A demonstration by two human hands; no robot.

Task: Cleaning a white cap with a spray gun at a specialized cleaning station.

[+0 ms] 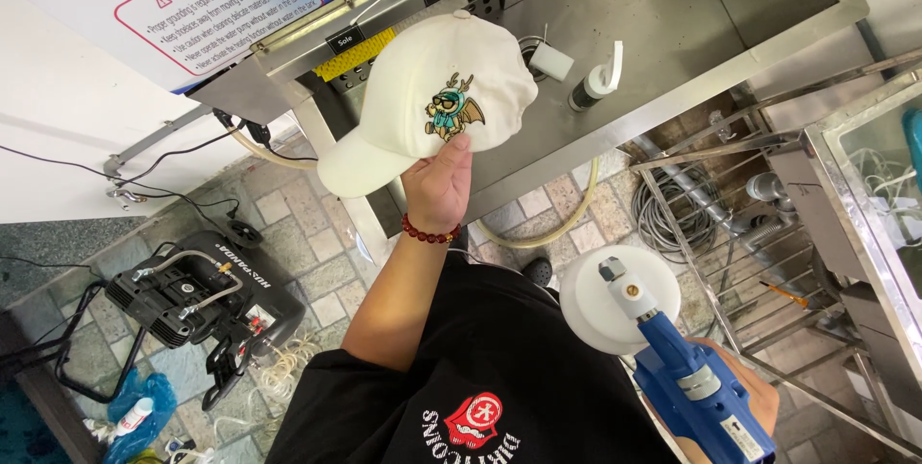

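Blue handheld spray gun (696,387), nearest the lens, with a white round head (600,305), is gripped by the right hand (754,392), mostly hidden behind it. Stainless steel wash basin (672,51) fills the upper field. Cream baseball cap (427,104) with an embroidered cartoon patch hangs over the basin's front edge, left hand (437,185) clamped on its crown from below. Red bead bracelet (427,232) circles that wrist.

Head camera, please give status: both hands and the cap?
Left hand grips cream cap above steel sink. Right hand holds blue spray tool, mostly hidden. Nothing between them.
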